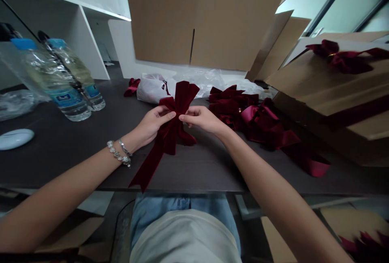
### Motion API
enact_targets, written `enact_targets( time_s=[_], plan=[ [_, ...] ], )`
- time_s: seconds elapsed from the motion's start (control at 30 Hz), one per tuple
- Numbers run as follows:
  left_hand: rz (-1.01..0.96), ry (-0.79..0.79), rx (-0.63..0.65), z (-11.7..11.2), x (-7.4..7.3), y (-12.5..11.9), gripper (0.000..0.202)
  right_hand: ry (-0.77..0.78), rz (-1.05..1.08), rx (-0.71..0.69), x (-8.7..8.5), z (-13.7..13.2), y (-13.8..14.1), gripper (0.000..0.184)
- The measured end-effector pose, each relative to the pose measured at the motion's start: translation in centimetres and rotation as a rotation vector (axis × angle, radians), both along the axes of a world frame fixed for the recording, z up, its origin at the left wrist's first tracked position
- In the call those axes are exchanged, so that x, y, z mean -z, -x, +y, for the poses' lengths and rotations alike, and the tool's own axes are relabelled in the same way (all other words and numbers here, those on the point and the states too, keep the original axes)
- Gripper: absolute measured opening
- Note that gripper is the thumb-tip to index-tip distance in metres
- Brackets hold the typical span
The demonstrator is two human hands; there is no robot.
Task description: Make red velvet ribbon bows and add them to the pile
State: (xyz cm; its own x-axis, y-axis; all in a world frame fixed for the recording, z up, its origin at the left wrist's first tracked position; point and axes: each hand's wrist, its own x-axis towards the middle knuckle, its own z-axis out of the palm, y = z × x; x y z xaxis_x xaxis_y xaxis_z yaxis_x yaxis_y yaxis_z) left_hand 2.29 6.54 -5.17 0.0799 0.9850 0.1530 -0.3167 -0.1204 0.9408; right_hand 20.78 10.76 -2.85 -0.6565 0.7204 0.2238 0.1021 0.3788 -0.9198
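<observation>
A dark red velvet bow (174,113) with long tails hangs upright between my hands, above the dark table (60,161). My left hand (153,123) pinches its left side between thumb and fingers, and my right hand (202,119) pinches its centre from the right. Silver bracelets (119,152) circle my left wrist. Just right of my right hand lies a heap of similar red bows (243,113), not touching it. The bow's back is hidden from this view.
Two plastic water bottles (51,80) lie at the table's left, near a white computer mouse (16,139). A white plastic bag (152,88) sits at the back. Large cardboard sheets (194,16) stand behind, and a cardboard box (328,88) with a red bow (343,56) rises at right.
</observation>
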Motion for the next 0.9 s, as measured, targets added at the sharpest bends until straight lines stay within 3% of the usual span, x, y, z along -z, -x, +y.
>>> enact_targets(
  time_s=[0.27,0.53,0.73,0.9],
  plan=[
    [0.013,0.057,-0.023,-0.3,-0.5,-0.2,0.035,-0.012,0.119,0.072,0.0,-0.2,0.8,0.038],
    [0.301,-0.181,-0.209,-0.2,-0.8,0.4,0.031,0.081,0.201,0.111,0.3,-0.4,0.8,0.042],
    [0.095,0.011,-0.052,-0.2,-1.0,0.3,0.034,0.154,0.253,0.079,0.5,-0.3,1.1,0.037],
    [0.055,0.075,0.032,-0.2,-0.9,0.5,0.03,0.255,0.306,0.0,0.9,-0.1,1.1,0.035]
  ],
)
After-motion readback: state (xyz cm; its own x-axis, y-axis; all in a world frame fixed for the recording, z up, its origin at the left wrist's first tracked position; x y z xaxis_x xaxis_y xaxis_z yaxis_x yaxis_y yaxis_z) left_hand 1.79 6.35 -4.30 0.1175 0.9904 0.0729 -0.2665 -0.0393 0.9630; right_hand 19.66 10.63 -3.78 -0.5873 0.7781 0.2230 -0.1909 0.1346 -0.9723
